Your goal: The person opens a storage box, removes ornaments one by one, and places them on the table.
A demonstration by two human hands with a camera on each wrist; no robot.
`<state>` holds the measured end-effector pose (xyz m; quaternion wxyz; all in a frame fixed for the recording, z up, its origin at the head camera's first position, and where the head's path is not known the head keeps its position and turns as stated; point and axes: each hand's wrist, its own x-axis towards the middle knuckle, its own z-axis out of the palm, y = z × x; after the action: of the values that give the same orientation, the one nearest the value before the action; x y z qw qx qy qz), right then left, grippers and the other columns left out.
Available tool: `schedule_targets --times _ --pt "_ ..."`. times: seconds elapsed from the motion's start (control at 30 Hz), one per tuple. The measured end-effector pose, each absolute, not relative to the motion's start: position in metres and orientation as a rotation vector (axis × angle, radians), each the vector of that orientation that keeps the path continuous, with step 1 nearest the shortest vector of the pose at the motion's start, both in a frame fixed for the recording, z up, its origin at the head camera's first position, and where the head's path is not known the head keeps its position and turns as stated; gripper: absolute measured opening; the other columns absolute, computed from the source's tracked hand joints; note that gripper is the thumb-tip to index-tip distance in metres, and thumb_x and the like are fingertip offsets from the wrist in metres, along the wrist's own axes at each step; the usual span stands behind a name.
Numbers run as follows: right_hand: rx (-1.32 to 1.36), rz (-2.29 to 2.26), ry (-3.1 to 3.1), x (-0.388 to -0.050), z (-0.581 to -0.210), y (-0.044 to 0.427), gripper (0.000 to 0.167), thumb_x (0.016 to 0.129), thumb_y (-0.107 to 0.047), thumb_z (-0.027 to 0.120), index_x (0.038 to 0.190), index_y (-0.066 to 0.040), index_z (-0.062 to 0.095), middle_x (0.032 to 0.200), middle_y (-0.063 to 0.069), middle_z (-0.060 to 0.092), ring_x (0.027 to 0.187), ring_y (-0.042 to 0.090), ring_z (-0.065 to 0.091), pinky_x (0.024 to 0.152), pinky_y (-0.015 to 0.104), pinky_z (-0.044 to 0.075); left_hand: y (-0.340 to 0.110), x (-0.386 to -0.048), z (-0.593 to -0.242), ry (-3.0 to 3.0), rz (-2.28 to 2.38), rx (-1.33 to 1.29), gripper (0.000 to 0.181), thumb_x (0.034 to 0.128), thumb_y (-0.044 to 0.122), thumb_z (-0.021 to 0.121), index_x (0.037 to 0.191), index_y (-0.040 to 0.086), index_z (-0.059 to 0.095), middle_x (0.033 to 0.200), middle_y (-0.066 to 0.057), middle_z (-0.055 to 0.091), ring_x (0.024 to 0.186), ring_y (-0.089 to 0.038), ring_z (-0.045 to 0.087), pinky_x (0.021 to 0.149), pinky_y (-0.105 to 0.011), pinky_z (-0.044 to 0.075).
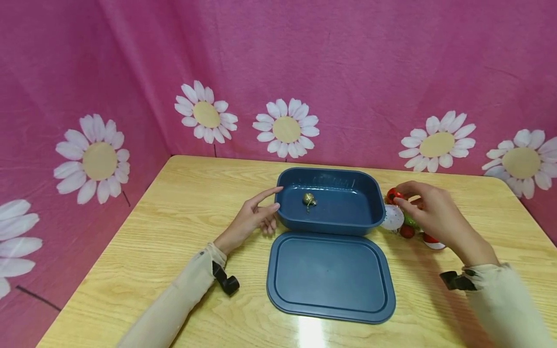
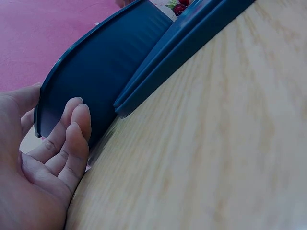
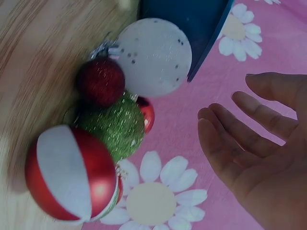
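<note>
A dark blue rectangular box [image 1: 330,226] stands on the table with a small gold bauble [image 1: 309,199] on its floor. My left hand [image 1: 251,217] rests by the box's left end, the index finger touching the rim and the other fingers loosely bent beside the wall. Over a cluster of baubles right of the box hovers my right hand [image 1: 439,212], thumb and fingers apart, nearest a shiny red bauble [image 1: 393,195]. In the right wrist view those fingers hold nothing. The cluster includes a white speckled bauble [image 3: 156,57], a green glittery one [image 3: 112,125], a dark red one [image 3: 100,81] and a red-and-white one [image 3: 64,172].
A matching blue lid [image 1: 330,278] lies flat in front of the box, close against it. Both stand on a light wooden table [image 1: 209,193]. Pink cloth [image 1: 357,72] with large daisies hangs behind the table and along its left side.
</note>
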<state>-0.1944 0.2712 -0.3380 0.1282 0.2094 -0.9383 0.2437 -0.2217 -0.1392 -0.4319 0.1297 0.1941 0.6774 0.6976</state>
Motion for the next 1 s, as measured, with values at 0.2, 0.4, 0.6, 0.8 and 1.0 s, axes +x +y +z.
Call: schedule_targets --times 0.2,0.4,0.6,0.8,1.0 --pt "0.647 0.748 -2.720 -0.197 -0.338 0.262 0.024 0.091 -0.007 0.072 0.113 0.001 0.067 0.102 0.015 0.072 0.088 0.033 0.068 0.076 0.055 0.056 -0.139 -0.222 -0.432 1.973 2.015 0.578 0.050 0.1044 0.026 0.055 0.152 0.021 0.042 0.070 -0.019 0.064 0.057 -0.021 0.061 0.053 -0.027 0.051" --pt "0.621 0.755 -2.777 -0.197 -0.336 0.250 0.028 0.095 -0.012 0.069 0.119 0.001 0.065 0.107 0.018 0.070 0.088 0.032 0.068 0.076 0.054 0.056 -0.139 -0.221 -0.431 1.972 2.017 0.572 0.050 0.1043 0.027 0.055 0.152 0.022 0.042 0.069 -0.015 0.064 0.057 -0.021 0.061 0.053 -0.027 0.051" --pt "0.667 0.819 -2.777 -0.201 -0.337 0.238 0.026 0.096 -0.011 0.067 0.118 0.002 0.065 0.109 0.019 0.069 0.093 0.032 0.067 0.080 0.054 0.056 -0.139 -0.221 -0.431 1.972 2.021 0.569 0.049 0.1046 0.026 0.054 0.152 0.023 0.042 0.069 -0.015 0.064 0.057 -0.020 0.061 0.053 -0.027 0.050" --pt "0.653 0.803 -2.821 -0.204 -0.337 0.226 0.028 0.097 -0.013 0.066 0.121 0.001 0.065 0.112 0.019 0.068 0.091 0.029 0.064 0.078 0.050 0.057 -0.139 -0.220 -0.430 1.976 2.018 0.555 0.048 0.1042 0.028 0.055 0.151 0.027 0.044 0.070 -0.017 0.064 0.057 -0.022 0.061 0.054 -0.027 0.051" --pt "0.685 0.800 -2.840 -0.210 -0.340 0.215 0.026 0.098 -0.015 0.064 0.118 0.001 0.065 0.114 0.021 0.067 0.095 0.031 0.065 0.081 0.052 0.056 -0.139 -0.220 -0.430 1.975 2.016 0.556 0.050 0.1043 0.027 0.055 0.152 0.024 0.042 0.070 -0.019 0.064 0.057 -0.021 0.061 0.054 -0.027 0.051"
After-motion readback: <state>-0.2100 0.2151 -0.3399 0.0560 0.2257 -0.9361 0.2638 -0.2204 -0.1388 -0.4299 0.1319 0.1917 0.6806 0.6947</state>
